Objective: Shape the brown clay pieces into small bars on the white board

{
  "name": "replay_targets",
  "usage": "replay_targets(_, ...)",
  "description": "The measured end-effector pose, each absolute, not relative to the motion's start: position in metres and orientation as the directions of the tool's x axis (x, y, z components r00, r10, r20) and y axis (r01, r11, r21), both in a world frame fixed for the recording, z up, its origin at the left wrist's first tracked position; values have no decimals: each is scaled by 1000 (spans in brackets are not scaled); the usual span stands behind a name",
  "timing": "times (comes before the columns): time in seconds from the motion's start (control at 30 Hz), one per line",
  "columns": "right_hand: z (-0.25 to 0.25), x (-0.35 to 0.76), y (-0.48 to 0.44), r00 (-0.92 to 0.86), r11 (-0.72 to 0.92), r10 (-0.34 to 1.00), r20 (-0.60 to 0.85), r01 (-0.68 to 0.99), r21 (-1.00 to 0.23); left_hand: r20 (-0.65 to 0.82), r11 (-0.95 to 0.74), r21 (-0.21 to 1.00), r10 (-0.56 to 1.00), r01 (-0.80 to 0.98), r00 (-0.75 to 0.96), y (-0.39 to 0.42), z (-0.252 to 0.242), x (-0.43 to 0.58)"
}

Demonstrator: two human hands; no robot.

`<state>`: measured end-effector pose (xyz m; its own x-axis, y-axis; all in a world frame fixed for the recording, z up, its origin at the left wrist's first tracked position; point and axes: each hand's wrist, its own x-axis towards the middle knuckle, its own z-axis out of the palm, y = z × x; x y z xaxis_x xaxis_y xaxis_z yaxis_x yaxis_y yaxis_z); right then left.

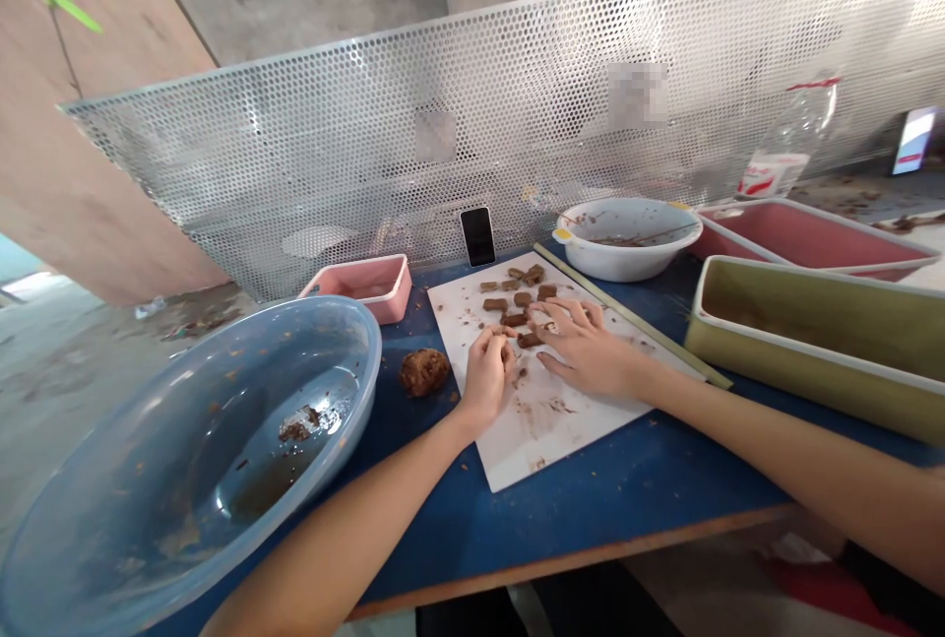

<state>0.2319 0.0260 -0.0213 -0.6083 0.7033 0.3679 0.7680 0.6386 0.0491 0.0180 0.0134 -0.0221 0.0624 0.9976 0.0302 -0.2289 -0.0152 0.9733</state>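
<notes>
Several small brown clay-like blocks (495,304) lie in loose rows on a smudged white board (509,460). My left hand (488,376) is curled closed at the board's left side, beside the nearest blocks; whatever its fingers hold is hidden. Over the board, my right hand (583,347) has its fingers spread, with the fingertips at a brown block (529,340). Whether they press on that block I cannot tell. A rough brown lump (423,372) sits left of the board on the blue table (591,489).
At left stands a big blue basin (184,420) with murky water. Behind are a pink tray (361,292), a phone (477,236) and a perforated metal screen (332,155). A white basin (627,263), green planter (804,332), red planter (834,238) and bottle (789,140) stand right.
</notes>
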Motion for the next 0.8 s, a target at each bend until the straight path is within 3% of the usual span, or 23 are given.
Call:
replay_targets(0.43, -30, 226, 24, -626, 638, 677, 387, 761, 114, 29, -12, 971, 997, -239, 69, 12, -21, 17)
replay_targets(0.8, -27, 230, 25, -588, 630, 727, 356, 776, -5, 19, -3, 967, 998, -256, 62, 12, -22, 19)
